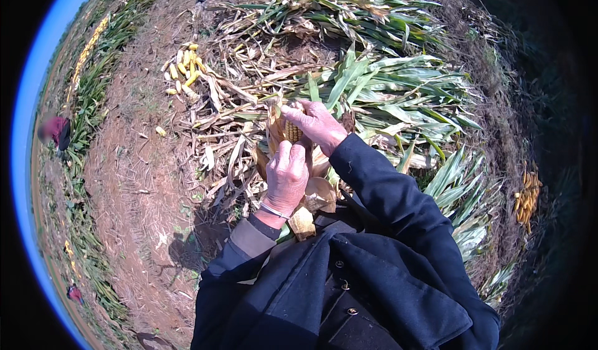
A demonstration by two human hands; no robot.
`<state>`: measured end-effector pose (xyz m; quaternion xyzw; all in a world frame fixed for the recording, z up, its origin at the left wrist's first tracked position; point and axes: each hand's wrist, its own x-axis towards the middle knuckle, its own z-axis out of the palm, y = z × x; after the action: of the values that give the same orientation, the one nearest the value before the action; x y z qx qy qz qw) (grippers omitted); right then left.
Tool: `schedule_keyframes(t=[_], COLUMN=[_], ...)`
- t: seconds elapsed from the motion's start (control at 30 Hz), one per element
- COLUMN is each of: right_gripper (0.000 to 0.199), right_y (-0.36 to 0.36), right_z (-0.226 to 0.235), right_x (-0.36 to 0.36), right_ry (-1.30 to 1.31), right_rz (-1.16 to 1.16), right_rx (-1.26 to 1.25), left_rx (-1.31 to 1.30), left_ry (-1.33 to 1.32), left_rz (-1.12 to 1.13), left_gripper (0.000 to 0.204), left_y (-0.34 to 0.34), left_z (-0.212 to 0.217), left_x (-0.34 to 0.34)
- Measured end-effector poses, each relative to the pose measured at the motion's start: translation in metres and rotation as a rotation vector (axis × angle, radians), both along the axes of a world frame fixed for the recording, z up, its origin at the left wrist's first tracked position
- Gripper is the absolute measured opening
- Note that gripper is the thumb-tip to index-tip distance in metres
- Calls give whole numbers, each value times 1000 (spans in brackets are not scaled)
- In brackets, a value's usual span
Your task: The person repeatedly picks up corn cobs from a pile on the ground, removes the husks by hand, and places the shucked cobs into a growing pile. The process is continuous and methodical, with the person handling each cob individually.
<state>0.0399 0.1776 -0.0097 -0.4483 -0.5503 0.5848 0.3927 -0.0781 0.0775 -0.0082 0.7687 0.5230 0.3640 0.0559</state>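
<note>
While husked, cob (293, 130) sits between hands.

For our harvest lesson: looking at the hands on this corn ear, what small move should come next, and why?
Probably peel the husk further down: the right hand grips the corn ear at its tip, the left hand clasps its base, and dry leaves cover most kernels.
</note>
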Motion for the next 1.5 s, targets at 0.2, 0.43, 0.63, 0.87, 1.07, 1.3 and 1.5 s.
schedule_keyframes(t=[0.2,0.43,0.63,0.87,1.07,1.3,1.5], right_gripper=[38,30,13,12,15,10,8], right_y=[-2,-14,-37,-61,-64,-48,-66], right_z=[14,18,26,68,68,44,41], right_x=[15,17,18,37,61,88,79], right_ry=[198,343,507,538,655,823,663], right_rz=[62,-49,-184,-144,-278,-361,-231], right_rx=[-193,-261,-72,128,81,-46,120], left_rx=[-198,-863,-377,-938,-1048,-1129,-1314], left_ry=[-214,-334,-1028,-803,-887,-769,-913], left_rz=[-202,-856,-328,-262,-467,-572,-573], left_gripper=[23,18,69,79,91,103,90], left_y=[-4,-17,20,12,6,12,11], left_z=[5,35,41,1,-10,1,-42], left_x=[-5,-3,-23,-9,-2,5,10])
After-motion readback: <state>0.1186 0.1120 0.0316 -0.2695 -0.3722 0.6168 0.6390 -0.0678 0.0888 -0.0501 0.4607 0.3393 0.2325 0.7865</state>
